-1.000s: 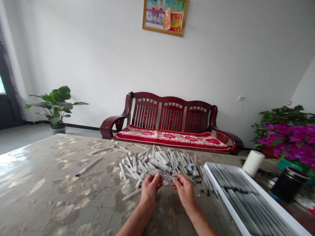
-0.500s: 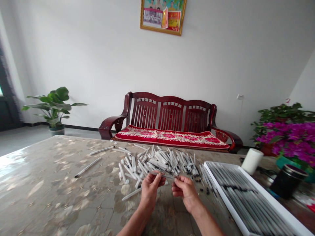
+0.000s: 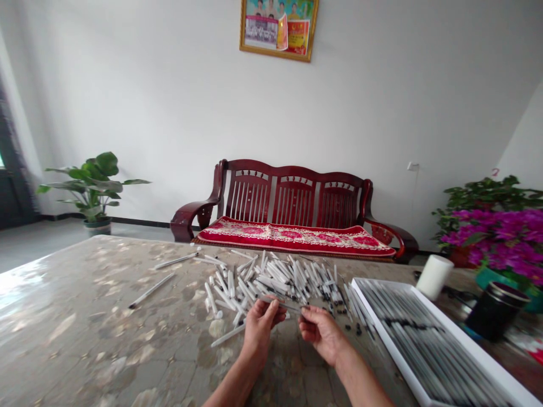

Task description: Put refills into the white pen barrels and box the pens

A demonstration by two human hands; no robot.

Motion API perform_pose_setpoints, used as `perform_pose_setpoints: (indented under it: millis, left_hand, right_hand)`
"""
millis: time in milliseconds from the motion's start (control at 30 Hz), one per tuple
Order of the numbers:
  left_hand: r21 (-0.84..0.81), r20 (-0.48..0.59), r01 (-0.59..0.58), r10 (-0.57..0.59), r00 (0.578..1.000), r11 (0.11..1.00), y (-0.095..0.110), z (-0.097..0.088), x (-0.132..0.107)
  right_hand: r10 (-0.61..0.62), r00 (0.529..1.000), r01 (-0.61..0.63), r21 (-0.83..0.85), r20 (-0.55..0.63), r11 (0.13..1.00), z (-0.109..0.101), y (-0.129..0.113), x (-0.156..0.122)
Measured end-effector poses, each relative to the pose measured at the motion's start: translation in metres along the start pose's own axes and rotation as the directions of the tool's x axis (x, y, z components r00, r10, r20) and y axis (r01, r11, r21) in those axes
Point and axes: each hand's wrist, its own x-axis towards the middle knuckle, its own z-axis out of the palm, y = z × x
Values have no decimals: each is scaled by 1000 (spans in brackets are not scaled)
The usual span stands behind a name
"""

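Observation:
My left hand [image 3: 259, 323] is closed round a slim translucent pen barrel [image 3: 266, 299] above the table. A thin grey pen refill [image 3: 292, 307] runs from it toward my right hand [image 3: 320, 329], whose thumb and forefinger pinch the far end. Exactly how the two parts meet is hidden by my left fingers. Just beyond both hands spreads a loose pile of white pen barrels [image 3: 278, 274]. One more barrel [image 3: 228, 336] lies beside my left wrist. Small black pen parts [image 3: 348, 327] are scattered to the right of my right hand.
An open white box [image 3: 394, 362] filled with rows of refills stands at the right. Past it are a white cylinder [image 3: 435, 277], a dark cup [image 3: 496, 311] and purple flowers [image 3: 504, 237]. Two pens [image 3: 151, 290] lie apart at left. A red wooden bench [image 3: 292, 203] stands behind the table.
My right hand has shifted slightly to the right, and its wrist is turned a little. My left hand stays nearly in place, still holding the pen barrel.

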Motion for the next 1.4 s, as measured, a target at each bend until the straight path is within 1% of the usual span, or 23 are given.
perform_pose_setpoints:
  millis: [100, 167, 233, 300, 367, 500, 567, 633, 700, 800, 833, 900, 967, 1000, 1067, 1133, 1233, 1267, 1333, 1400]
  left_hand:
    - [-150, -92, 81, -96, 991, 985, -1, 2, 1]
    - [-213, -116, 123, -150, 982, 969, 0, 4, 0]
    - [-244, -86, 172, -198, 977, 955, 1, 6, -2]
    - [-251, -31, 224, -239, 970, 942, 0, 8, -6]
    - [-243, -17, 261, -273, 962, 934, -2, 11, -10]
    - [-185, -33, 308, -319, 947, 933, -6, 12, -13]
    - [-141, -38, 336, -344, 938, 931, -5, 11, -13]
    - [-117, -54, 347, -355, 933, 930, -2, 10, -12]
    - [-106, -65, 342, -350, 935, 934, 1, 9, -11]
    - [-114, -90, 339, -350, 933, 934, 3, 7, -9]
    - [-118, -90, 338, -349, 933, 934, 2, 5, -8]
    - [-118, -82, 338, -348, 934, 934, 0, 3, -7]
    - [-110, -73, 332, -341, 937, 937, -2, 0, -7]
    - [-102, -69, 329, -337, 939, 939, -4, -1, -6]
    - [-84, -60, 327, -333, 941, 941, -5, -3, -6]
    - [-63, -53, 332, -336, 941, 941, -6, -3, -7]
    - [-26, -62, 321, -322, 945, 947, -7, -3, -7]
    - [-6, -69, 305, -305, 950, 952, -7, -3, -7]
    - [65, -76, 261, -256, 964, 963, -7, -5, -4]
    - [165, -75, 209, -199, 977, 964, -7, -8, 0]
  right_hand:
    - [-94, 994, 91, 49, 58, 995, 10, -1, -7]
    - [-152, 980, 148, 36, 125, 988, 17, 0, -12]
    - [-203, 966, 203, 20, 160, 979, 24, 1, -16]
    - [-255, 953, 257, 8, 163, 966, 30, 3, -17]
    - [-306, 944, 309, -11, 125, 951, 34, 6, -16]
    - [-397, 918, 394, -87, -21, 915, 31, 6, -9]
    - [-451, 887, 437, -138, -97, 889, 25, 1, -7]
    - [-500, 846, 472, -177, -186, 864, 15, -8, -6]
    - [-523, 814, 490, -184, -255, 852, 3, -22, -5]
    - [-535, 789, 507, -169, -303, 845, -20, -44, -3]
    - [-545, 774, 515, -180, -323, 838, -28, -52, -3]
    - [-579, 721, 505, -284, -381, 815, -47, -67, -1]
    - [-623, 657, 451, -440, -425, 776, -67, -84, -2]
    - [-639, 635, 417, -503, -434, 757, -78, -93, -3]
    - [-659, 610, 359, -587, -440, 725, -103, -113, -7]
    - [-677, 594, 275, -681, -434, 678, -130, -135, -13]
    - [-702, 582, 87, -826, -411, 556, -172, -166, -23]
    - [-701, 590, 13, -864, -400, 504, -185, -174, -25]
    - [-703, 605, -131, -918, -374, 376, -207, -185, -25]
    - [-707, 621, -260, -940, -337, 220, -224, -189, -21]
